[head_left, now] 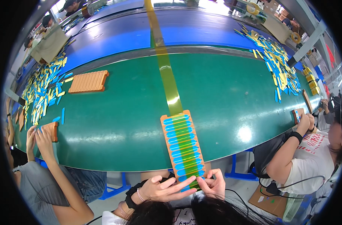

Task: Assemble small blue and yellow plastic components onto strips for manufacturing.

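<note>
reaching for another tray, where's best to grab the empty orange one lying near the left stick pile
Probably its right short end, coming from the right: the tray lies flat, ribs up, and loose sticks lie by its left end.

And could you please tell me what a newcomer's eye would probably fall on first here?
Probably the long translucent yellow tape, running from the top edge down over blue pieces in an orange grooved tray. The left hand and right hand come together at the tray's near end. Next, perhaps, the blue-and-yellow heaps at far left and far right.
</note>
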Available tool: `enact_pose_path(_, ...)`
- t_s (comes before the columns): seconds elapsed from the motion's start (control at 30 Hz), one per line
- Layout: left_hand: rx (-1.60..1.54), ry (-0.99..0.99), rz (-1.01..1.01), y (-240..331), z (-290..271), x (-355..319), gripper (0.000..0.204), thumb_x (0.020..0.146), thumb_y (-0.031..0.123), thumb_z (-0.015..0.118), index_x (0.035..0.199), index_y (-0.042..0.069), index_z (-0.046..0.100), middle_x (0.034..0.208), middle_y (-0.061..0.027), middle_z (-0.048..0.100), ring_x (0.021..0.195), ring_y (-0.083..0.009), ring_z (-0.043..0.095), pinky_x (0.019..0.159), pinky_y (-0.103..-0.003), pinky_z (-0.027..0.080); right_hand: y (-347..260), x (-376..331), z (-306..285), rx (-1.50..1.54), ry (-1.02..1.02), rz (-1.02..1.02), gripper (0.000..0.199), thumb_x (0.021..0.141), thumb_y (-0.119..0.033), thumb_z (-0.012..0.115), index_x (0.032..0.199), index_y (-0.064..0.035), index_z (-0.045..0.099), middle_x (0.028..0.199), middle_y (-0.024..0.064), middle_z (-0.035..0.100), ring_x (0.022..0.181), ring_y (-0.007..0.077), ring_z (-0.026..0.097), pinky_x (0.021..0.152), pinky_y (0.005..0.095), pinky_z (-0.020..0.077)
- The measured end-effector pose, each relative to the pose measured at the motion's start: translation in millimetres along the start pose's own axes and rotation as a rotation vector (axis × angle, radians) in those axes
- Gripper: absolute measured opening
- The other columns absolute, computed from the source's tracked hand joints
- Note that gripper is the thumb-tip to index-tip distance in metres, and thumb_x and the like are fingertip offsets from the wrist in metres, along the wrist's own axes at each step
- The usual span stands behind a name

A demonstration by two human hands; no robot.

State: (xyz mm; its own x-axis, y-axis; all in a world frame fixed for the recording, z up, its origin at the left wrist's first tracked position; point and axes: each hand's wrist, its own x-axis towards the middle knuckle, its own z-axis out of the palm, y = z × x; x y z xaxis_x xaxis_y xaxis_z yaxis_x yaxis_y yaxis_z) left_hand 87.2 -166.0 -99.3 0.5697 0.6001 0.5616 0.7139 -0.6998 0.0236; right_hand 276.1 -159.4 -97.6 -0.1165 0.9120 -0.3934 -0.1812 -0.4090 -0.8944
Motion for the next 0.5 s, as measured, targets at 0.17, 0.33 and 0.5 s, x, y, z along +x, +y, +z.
enact_pose_path(0.17, 0.046, -0.075, 0.033, -4, 5, 1, 0.032, 0.084, 0.023, 0.042, 0.113, 0.034, 0.052, 0.121, 0.0133, 0.048, 0.085, -0.0032, 0.036, 0.065, -0.024, 0.024, -3, 1, 4, 0.005, 0.064, 0.011, 0.030, 0.079, 0.003, 0.057, 0.090, -0.0052, 0.031, 0.076, 0.0114, 0.059, 0.065, 0.0073, 0.055, 0.050, 0.0167, 0.0396)
enact_pose_path(0.33, 0.122, 0.005, 0.031, -2, 8, -4, 0.032, 0.079, 0.023, 0.052, 0.111, 0.020, 0.056, 0.115, 0.0126, 0.052, 0.083, -0.0040, 0.036, 0.062, -0.024, 0.023, -26, 4, -10, -0.385, 0.075, -0.090, 0.024, 0.082, 0.001, 0.054, 0.093, -0.0017, 0.033, 0.072, 0.0126, 0.061, 0.067, 0.0116, 0.060, 0.057, 0.0204, 0.0464)
enact_pose_path(0.5, 0.165, 0.025, 0.031, -2, 11, -6, 0.031, 0.077, 0.021, 0.055, 0.107, 0.014, 0.059, 0.113, 0.0136, 0.053, 0.083, -0.0027, 0.036, 0.059, -0.022, 0.022, -56, 18, 2, -0.584, -0.109, -0.458, 0.022, 0.082, -0.001, 0.053, 0.097, 0.0017, 0.036, 0.079, 0.0111, 0.062, 0.072, 0.0163, 0.063, 0.062, 0.0256, 0.0489)
